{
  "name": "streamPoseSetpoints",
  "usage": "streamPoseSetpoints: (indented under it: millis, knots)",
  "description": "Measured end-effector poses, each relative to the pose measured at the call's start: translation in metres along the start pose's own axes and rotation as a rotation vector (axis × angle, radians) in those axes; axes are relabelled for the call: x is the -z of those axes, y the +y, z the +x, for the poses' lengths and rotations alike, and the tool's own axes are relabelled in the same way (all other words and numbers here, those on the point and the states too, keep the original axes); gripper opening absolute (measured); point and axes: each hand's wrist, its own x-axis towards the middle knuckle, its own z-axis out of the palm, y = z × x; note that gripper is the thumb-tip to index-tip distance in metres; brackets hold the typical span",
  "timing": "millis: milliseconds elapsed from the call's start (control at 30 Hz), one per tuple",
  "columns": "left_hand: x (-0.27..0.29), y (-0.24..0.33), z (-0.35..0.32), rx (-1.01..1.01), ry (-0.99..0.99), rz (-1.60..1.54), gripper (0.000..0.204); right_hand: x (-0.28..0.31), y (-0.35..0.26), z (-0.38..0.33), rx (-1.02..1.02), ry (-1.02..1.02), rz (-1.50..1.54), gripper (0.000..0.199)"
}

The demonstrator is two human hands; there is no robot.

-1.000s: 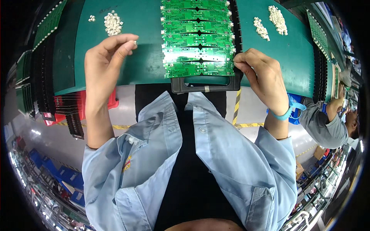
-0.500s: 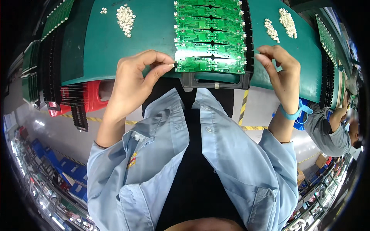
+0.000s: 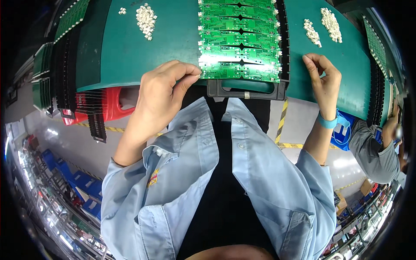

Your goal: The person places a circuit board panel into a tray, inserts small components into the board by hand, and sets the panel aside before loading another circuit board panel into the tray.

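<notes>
at the near edge of the green table mat (image 3: 130, 56), the left hand (image 3: 162, 93) pinches the corner of the green rectangular circuit board panel (image 3: 239, 41). the right hand (image 3: 323, 80), fingers curled together and holding nothing visible, rests on the mat near the small white plastic parts (image 3: 313, 32).

circuit panel (image 3: 239, 39): glossy green | mat (image 3: 130, 52): matt green | tray (image 3: 247, 89): black plastic

A green circuit board panel (image 3: 239, 39) lies flat in a black carrier tray (image 3: 247, 90) at the table edge.

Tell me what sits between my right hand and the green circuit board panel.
In the head view, only the black tray edge and a bare strip of green mat separate the right hand from the circuit board panel.
</notes>
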Motion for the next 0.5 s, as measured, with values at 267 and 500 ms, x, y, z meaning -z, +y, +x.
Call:
streamPoseSetpoints:
  millis: [267,500]
  knots:
    - [0.0003,0.0018,-0.0009,-0.049,-0.004,0.097,0.010,-0.0028,0.0013,-0.0012,-0.005,-0.007,-0.007,0.008]
    - [0.0006,0.0031,-0.0011,-0.063,-0.014,0.133,0.009,-0.0032,0.0005,-0.0035,0.000,-0.007,-0.004,0.008]
